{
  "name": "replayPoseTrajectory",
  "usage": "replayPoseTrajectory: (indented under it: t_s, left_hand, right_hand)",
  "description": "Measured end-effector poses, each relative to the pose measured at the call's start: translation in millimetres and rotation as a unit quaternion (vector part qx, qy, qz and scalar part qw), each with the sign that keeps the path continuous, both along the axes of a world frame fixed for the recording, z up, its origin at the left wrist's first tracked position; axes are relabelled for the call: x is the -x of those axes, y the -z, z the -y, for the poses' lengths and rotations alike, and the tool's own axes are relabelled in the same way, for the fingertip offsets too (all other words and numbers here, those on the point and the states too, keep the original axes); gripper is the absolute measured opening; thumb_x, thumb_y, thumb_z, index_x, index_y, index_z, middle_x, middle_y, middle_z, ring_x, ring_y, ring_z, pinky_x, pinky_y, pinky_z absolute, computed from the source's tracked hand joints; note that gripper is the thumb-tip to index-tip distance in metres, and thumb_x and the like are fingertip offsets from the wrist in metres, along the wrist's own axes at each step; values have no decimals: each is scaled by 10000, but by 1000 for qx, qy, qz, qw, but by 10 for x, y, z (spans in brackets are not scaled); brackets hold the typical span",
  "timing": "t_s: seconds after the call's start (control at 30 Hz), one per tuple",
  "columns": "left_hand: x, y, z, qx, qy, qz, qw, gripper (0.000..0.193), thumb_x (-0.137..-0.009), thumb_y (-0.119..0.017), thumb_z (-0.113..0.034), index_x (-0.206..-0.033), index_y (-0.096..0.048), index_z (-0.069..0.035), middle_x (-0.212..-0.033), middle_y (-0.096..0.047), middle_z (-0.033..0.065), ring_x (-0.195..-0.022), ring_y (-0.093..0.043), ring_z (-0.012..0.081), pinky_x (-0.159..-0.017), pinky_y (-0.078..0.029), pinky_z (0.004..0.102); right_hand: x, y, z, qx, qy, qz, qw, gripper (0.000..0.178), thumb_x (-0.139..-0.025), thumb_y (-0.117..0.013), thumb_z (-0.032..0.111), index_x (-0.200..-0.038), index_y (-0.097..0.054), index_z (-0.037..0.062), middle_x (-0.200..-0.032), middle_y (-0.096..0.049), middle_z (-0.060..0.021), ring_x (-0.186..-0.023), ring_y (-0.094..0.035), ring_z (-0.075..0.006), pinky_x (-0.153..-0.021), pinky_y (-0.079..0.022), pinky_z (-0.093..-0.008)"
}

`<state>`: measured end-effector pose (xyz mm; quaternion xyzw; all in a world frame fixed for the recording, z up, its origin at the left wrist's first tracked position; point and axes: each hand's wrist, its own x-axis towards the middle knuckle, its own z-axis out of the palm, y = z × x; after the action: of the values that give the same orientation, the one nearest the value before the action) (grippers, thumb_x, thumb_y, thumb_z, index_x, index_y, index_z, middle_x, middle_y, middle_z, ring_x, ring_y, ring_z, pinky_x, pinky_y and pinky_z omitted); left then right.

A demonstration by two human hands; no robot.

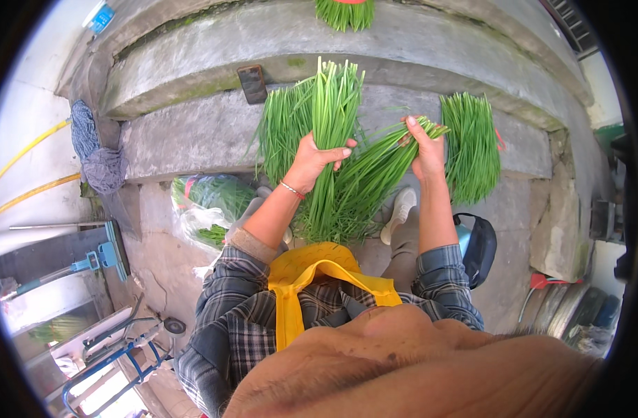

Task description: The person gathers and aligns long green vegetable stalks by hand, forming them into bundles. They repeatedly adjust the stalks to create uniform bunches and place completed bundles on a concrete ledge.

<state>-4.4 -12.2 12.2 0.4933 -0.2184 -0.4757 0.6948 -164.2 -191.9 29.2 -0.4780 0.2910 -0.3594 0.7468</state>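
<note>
My left hand (312, 164) is wrapped round a thick bunch of garlic chives (335, 104), its pale cut ends pointing away from me and its leaves hanging toward my lap. To its right, my right hand (425, 148) grips a smaller bunch of garlic chives (382, 164) near the stem ends, which poke out past my thumb. The leaf tips of both bunches mingle between my knees. Behind my left hand a heap of chives (281, 125) lies on the concrete step. Another bunch of chives (470, 146) rests on the step beyond my right hand, a bit of red at its side.
A dark phone-like slab (252, 84) leans by the step above. At left is a clear plastic bag (211, 202) of greens; further left, a blue squeegee (103, 258) and hand cart (124, 355). A dark bag (479, 251) sits right of my leg. Another bunch (345, 15) lies higher up.
</note>
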Motion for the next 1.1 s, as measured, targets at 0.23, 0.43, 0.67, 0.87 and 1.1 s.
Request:
replayPoseTrajectory:
  t_s: [0.23, 0.43, 0.67, 0.87, 1.1]
  left_hand:
    - [28, 31, -24, -35, -17, 49, 998, 332, -768, -746, 39, -1042, -566, -8, -873, -670, 73, -594, -567, 102, -501, -460, 240]
    - [100, 118, 4, -35, -29, 54, 998, 305, -769, -755, 27, -1020, -588, -18, -837, -658, 51, -592, -563, 95, -510, -452, 236]
    - [37, -74, -93, 15, -17, -28, 999, 275, -763, -737, 50, -996, -606, -11, -819, -645, 57, -579, -552, 105, -519, -443, 246]
    - [-127, -50, -188, 65, -37, -159, 984, 234, -774, -701, 15, -983, -612, 72, -764, -620, 95, -549, -515, 121, -522, -403, 281]
    - [-272, -20, -322, 141, -9, -217, 966, 234, -784, -649, 31, -1010, -592, 33, -785, -599, 67, -563, -493, 94, -516, -373, 249]
  right_hand:
    - [-7, 34, 19, -7, 3, -8, 1000, 223, -829, -778, 185, -919, -669, 12, -817, -664, -59, -632, -578, -127, -564, -460, -277]
    - [-25, 60, 3, -1, -9, -9, 1000, 222, -832, -776, 179, -932, -664, 15, -826, -665, -56, -630, -577, -122, -556, -456, -275]
    - [-38, 57, -6, 40, -28, -59, 997, 228, -849, -758, 197, -955, -689, 7, -826, -659, -33, -654, -576, -114, -590, -463, -268]
    - [58, 94, 35, 143, -203, -186, 951, 228, -847, -757, 236, -924, -698, 29, -805, -643, 14, -690, -544, -79, -633, -445, -252]
    - [49, 101, -54, 354, -259, -285, 852, 258, -875, -705, 236, -937, -639, -6, -788, -599, -130, -717, -536, -214, -706, -454, -341]
